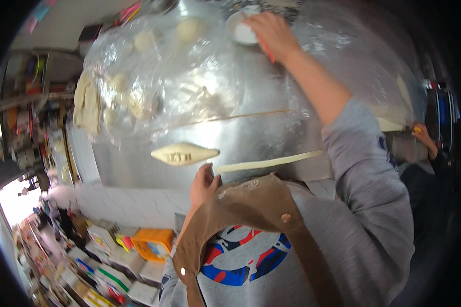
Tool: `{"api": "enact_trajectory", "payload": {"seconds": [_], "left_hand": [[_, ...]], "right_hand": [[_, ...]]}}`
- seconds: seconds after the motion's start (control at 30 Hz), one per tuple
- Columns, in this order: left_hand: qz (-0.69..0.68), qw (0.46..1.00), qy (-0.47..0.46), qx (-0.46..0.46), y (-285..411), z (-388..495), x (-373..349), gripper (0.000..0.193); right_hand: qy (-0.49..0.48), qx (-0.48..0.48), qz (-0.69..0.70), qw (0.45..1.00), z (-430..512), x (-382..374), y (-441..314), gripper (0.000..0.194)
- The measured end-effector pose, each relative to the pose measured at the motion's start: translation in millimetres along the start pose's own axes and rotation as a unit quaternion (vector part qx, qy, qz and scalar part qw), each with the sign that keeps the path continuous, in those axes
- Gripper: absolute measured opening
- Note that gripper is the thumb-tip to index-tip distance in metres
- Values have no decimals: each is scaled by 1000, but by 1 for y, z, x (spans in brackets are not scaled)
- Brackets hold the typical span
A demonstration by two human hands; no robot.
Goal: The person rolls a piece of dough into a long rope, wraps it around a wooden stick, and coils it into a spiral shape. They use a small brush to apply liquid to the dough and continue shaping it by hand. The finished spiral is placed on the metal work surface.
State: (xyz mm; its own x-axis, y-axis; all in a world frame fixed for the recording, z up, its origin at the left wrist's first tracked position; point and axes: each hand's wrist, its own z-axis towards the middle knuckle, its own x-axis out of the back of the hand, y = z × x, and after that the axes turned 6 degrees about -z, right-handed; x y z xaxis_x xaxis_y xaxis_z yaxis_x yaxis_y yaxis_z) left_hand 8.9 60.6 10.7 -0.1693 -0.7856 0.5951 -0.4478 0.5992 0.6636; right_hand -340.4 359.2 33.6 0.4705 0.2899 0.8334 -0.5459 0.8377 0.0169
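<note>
My right hand is at the far side of the metal worktop, over the rim of a white bowl. It grips a red-handled tool whose working end I cannot make out. White powder or liquid lies in the bowl. Close to the worktop's near edge, my left hand has thumb and forefinger apart, with nothing seen between them. Just beyond it rests a spindle-shaped piece of dough with short slits along its middle. A long thin dough strip stretches to the right from near that hand.
Clear plastic sheeting covers several dough balls; a folded dough slab sits at its left edge. A thin stick lies mid-worktop. At right, another person's hand holds something yellow. Below left stand boxes and an orange crate.
</note>
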Motion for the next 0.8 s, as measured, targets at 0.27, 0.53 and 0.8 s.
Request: {"api": "enact_trajectory", "payload": {"seconds": [0.27, 0.53, 0.8], "left_hand": [[-49, 998, 35, 15, -2, 1, -10, 37], [-47, 999, -5, 20, 0, 11, -6, 23], [44, 999, -9, -25, 4, 25, -11, 19]], "right_hand": [[-59, -73, 69, 993, -26, 18, -4, 29], [-234, -175, 202, 935, -247, 149, -75, 28], [-364, -242, 160, 885, -274, 168, -82, 22]]}}
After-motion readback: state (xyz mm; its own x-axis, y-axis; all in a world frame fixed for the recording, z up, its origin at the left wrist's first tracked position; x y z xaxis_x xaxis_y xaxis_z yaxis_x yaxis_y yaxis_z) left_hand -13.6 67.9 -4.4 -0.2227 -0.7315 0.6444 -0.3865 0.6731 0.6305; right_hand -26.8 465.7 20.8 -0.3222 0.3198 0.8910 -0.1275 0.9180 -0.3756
